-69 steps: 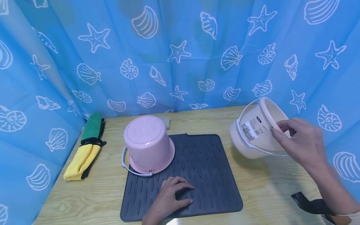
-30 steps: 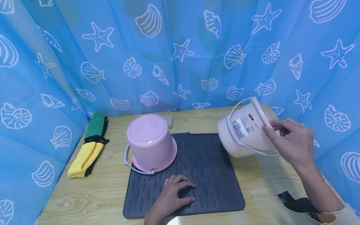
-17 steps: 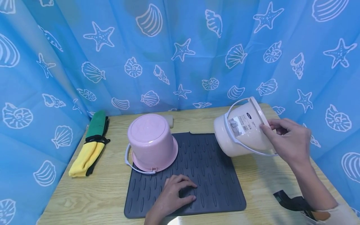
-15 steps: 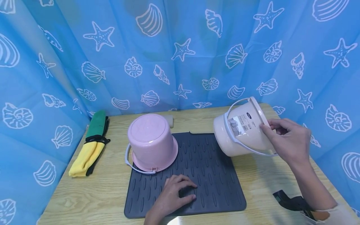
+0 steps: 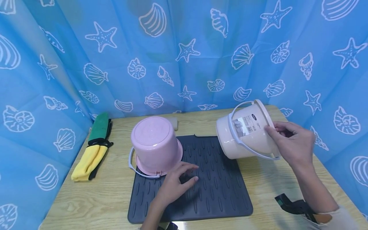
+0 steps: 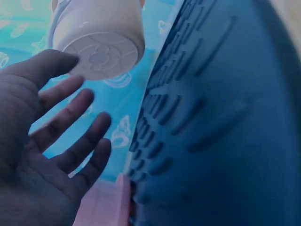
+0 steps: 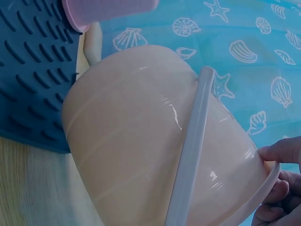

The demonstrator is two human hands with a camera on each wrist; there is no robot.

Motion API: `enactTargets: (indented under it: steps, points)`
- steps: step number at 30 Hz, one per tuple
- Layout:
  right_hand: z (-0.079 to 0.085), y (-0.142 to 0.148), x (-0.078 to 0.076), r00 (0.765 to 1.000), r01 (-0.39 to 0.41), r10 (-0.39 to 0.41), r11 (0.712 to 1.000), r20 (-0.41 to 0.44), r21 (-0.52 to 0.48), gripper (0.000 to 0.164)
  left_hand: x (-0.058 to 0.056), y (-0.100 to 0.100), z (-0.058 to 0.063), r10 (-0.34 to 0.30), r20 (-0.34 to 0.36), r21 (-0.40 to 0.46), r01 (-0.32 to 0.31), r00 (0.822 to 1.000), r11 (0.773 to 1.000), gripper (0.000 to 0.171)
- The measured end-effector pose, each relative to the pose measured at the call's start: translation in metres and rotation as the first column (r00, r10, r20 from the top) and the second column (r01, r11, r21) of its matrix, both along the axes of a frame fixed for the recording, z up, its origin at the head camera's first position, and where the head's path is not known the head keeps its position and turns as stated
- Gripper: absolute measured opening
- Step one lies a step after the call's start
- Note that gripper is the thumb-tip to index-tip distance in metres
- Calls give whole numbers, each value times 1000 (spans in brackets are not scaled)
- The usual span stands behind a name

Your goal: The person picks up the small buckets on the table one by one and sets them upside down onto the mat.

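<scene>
My right hand (image 5: pixel 296 145) pinches the rim of a cream bucket (image 5: pixel 264 140), thumb outside and fingers inside. The bucket is tilted on its side, mouth to the right and base toward the mat's far right corner. Its white handle (image 7: pixel 190 155) hangs across the body, beside a printed label. My left hand (image 5: pixel 176 185) hovers over the dark ribbed mat (image 5: pixel 212 198) with fingers spread and nothing in them; the left wrist view shows its open palm below the bucket's base. A pink bucket (image 5: pixel 152 143) sits upside down on the mat's left part, just behind that hand.
Folded green and yellow cloths (image 5: pixel 89 159) with black edges lie at the table's left. A small beige block (image 5: pixel 173 123) shows behind the pink bucket. A blue curtain (image 5: pixel 187 76) with shell prints stands around the wooden table (image 5: pixel 74 204).
The cream bucket has moved left in my right hand, its base now over the mat's far right corner. My left hand has lifted off the mat and moved forward.
</scene>
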State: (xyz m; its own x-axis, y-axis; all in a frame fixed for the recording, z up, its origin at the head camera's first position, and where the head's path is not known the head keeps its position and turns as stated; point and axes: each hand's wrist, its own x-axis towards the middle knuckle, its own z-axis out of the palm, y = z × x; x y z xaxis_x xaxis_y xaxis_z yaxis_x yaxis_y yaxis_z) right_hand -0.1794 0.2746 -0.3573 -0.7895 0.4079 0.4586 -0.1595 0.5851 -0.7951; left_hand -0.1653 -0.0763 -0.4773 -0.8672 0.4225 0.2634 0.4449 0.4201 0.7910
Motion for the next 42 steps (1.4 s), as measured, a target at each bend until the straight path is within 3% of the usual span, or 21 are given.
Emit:
enactTargets:
  steps: [5,10,16,24,30,37,42]
  points:
    - [-2,2,-3,1000,-4,5,997,15,-72,30,-15,7,13,-3,-55,55,6,999,998,49]
    - [-3,1,-6,998,10,-1,989,63,-146,34,-30,16,25,16,-82,58,-11,997,998,62]
    - [-3,-1,-9,994,40,-18,979,111,-202,38,-44,24,36,42,-43,51,-40,998,998,76]
    - [-5,-2,-16,995,31,1,954,103,-300,35,-63,32,51,41,11,54,-42,999,998,91]
    - [-5,-3,-20,996,6,30,911,81,-411,28,-76,40,59,30,47,43,-32,998,999,98]
    - [-9,-8,-26,999,-47,43,824,-20,-564,24,-91,51,63,-11,53,63,8,999,998,106]
    - [-11,-9,-28,998,-56,42,817,-39,-574,24,-101,57,65,-54,53,87,49,997,995,111]
